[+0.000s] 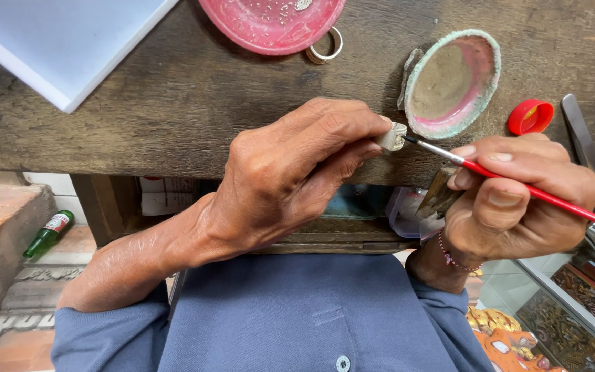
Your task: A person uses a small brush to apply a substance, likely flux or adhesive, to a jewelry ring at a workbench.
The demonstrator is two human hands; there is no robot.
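Head view, looking down over a dark, worn wooden bench toward the person's blue shirt at the bottom of the frame. Just right of centre, the left hand pinches a small pale object between thumb and fingertips. The object is whitish-grey and blocky, with a darker patch on the face turned right; most of it is hidden by the fingers, so its exact shape cannot be told. It sits over the near edge of the bench.

The right hand, at the right of the frame, is closed around a thin paintbrush with a glossy red handle, a silver ferrule and a fine dark tip. The brush's long axis runs from the lower right edge up toward centre, tilted slightly, and its tip points left, touching or just beside the pale object's right face. A beaded bracelet circles that wrist.

Above the brush, upper right, lies an oval shell-like dish with a pink and green crusted rim. Right of it is a red bottle cap. At the top centre sits a pink plate with a metal ring touching its lower edge. A white board fills the upper left corner. A green bottle lies on the floor at lower left.
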